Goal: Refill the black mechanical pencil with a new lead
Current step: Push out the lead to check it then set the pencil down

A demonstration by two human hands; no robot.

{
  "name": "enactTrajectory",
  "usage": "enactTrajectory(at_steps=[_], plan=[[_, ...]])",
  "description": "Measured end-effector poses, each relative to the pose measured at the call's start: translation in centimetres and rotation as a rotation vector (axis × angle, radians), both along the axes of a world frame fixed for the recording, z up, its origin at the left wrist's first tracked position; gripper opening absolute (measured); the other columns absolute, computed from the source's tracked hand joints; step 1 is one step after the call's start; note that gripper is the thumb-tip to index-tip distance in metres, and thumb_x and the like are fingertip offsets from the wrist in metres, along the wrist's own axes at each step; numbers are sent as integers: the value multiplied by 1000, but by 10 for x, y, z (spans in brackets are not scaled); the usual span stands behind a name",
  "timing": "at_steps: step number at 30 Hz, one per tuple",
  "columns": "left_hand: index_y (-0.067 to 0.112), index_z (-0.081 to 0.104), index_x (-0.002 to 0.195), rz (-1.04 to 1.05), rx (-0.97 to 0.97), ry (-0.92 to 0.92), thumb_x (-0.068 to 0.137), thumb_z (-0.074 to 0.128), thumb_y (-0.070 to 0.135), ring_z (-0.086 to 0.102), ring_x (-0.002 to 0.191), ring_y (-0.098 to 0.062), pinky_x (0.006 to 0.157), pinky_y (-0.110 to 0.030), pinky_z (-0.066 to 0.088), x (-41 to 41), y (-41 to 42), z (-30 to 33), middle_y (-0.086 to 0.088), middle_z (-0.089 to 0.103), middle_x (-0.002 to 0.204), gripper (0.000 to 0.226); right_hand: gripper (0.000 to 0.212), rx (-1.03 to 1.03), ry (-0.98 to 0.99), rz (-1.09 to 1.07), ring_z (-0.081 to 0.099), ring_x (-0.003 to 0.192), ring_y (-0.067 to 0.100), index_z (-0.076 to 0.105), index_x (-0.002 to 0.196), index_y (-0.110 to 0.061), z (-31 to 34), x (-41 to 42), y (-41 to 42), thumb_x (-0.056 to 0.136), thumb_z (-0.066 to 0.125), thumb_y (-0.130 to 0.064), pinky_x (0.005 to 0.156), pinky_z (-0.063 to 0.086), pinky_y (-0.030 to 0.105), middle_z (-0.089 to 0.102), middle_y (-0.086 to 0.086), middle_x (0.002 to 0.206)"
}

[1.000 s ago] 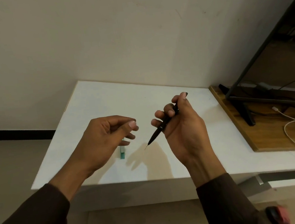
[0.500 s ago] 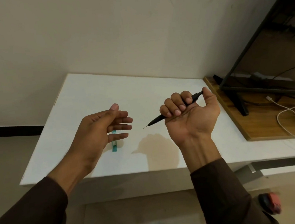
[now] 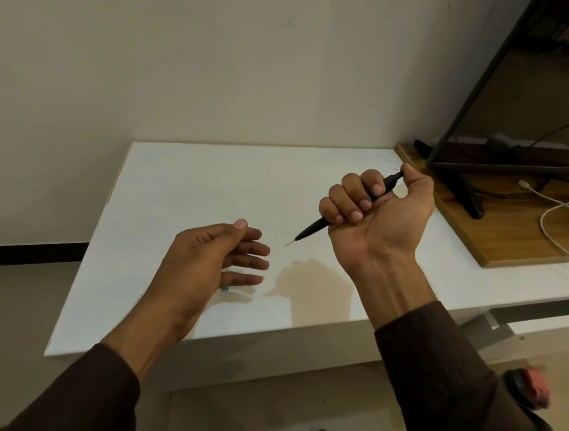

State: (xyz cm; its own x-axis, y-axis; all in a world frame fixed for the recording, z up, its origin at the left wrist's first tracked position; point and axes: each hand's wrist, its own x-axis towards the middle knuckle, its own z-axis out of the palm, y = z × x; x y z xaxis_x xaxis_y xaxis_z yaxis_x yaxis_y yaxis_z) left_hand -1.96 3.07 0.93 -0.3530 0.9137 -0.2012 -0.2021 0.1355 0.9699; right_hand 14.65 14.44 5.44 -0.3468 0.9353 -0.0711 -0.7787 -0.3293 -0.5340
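My right hand (image 3: 377, 214) is closed in a fist around the black mechanical pencil (image 3: 315, 228), thumb resting on its rear cap at the upper right. The pencil's tip points down and left, with a thin lead sticking out. My left hand (image 3: 218, 259) hovers over the white table (image 3: 184, 189) with fingers spread and nothing in it, a short gap from the pencil tip. A small green lead case (image 3: 225, 289) lies on the table, mostly hidden under my left fingers.
A wooden board (image 3: 504, 230) lies on the table's right side with a black monitor stand (image 3: 463, 186) and a white cable (image 3: 551, 212) on it. The wall runs behind the table. My bare feet and a red-black object (image 3: 529, 390) are on the floor below.
My right hand turned palm-up and shifted the pencil from a fingertip hold into a fist, thumb on the cap. My left fingers spread out flatter over the lead case.
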Motion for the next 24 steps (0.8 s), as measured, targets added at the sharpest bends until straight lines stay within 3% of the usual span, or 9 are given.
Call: enactTrajectory(at_steps=[12, 24], plan=[[0, 80, 92, -244, 15, 9, 100, 52, -2, 76, 76, -33, 63, -38, 62, 1, -6, 1, -26, 77, 88, 29, 48, 15, -4, -21, 21, 42, 14, 35, 59, -16, 2, 2, 0, 93, 37, -50, 45, 23, 27, 24, -1, 54], [-1, 80, 96, -317, 86, 2, 98, 49, -9, 76, 80, -34, 67, -41, 62, 0, -8, 3, -26, 76, 91, 31, 48, 20, -16, -23, 20, 42, 14, 34, 59, -16, 4, 1, -1, 93, 36, -50, 45, 22, 27, 23, -2, 53]])
